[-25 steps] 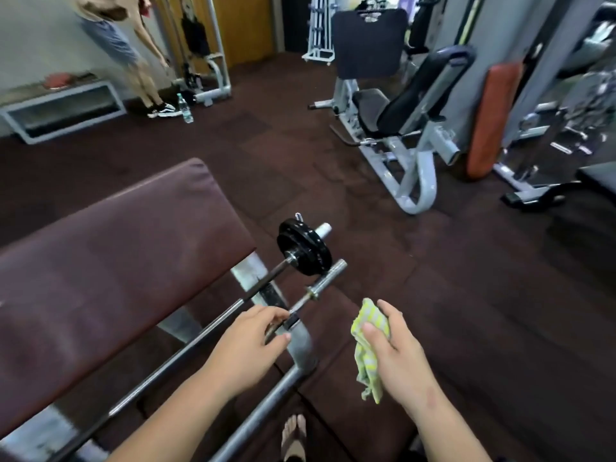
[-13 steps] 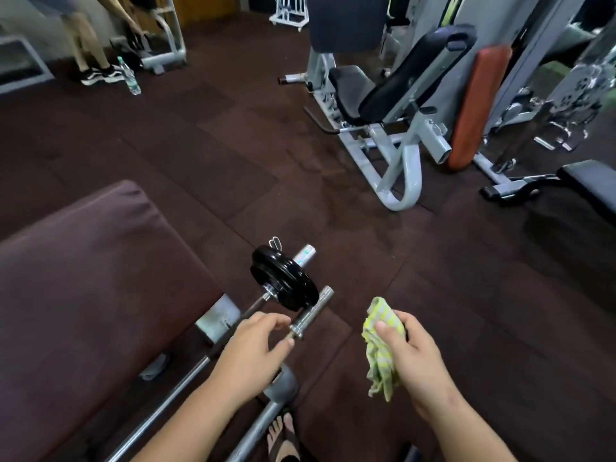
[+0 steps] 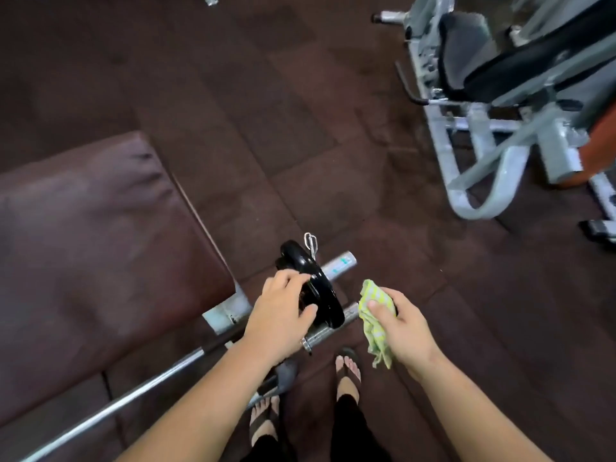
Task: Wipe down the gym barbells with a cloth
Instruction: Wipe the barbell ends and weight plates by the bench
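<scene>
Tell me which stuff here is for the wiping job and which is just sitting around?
For the job:
- green cloth, held in the right hand
- barbell
- black weight plate, gripped by the left hand

Just around:
- maroon bench pad
- grey exercise machine
- spring clip

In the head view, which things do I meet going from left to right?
Maroon bench pad → left hand → black weight plate → green cloth → right hand → grey gym machine.

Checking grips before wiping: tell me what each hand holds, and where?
Left hand grips the black weight plate's rim; right hand pinches the cloth's upper part.
</scene>
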The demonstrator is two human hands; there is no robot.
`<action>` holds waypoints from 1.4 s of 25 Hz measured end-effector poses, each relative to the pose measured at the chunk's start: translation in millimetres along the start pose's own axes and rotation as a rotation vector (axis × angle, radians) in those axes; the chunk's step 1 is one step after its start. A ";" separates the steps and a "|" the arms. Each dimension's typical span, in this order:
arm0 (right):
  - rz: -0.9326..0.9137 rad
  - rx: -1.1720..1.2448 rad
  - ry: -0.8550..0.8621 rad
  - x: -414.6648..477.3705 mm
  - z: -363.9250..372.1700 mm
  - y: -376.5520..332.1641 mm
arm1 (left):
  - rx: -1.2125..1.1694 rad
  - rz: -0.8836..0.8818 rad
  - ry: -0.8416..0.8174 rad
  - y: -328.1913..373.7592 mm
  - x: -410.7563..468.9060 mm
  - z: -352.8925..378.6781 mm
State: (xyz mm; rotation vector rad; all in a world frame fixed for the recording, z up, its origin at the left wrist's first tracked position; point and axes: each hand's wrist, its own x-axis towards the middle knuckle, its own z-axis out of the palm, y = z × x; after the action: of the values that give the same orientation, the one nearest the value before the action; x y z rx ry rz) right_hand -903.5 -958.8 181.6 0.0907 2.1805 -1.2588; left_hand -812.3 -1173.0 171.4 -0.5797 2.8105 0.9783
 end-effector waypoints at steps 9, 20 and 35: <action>-0.590 -0.720 -0.275 174.6 37.6 -12.1 | 0.024 -0.293 0.079 7.2 63.5 45.5; -0.861 -1.143 -0.215 222.2 39.6 46.3 | 0.029 -0.284 -0.002 3.6 66.5 51.6; -0.956 -1.239 -0.315 197.6 65.0 48.2 | 0.074 -0.307 -0.034 6.7 66.2 47.1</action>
State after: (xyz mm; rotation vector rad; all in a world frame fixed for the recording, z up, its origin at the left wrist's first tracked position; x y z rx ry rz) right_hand -1016.1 -1031.3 15.3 -1.6333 2.3361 -0.0290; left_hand -876.9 -1160.2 123.3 -0.9389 2.6084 0.8126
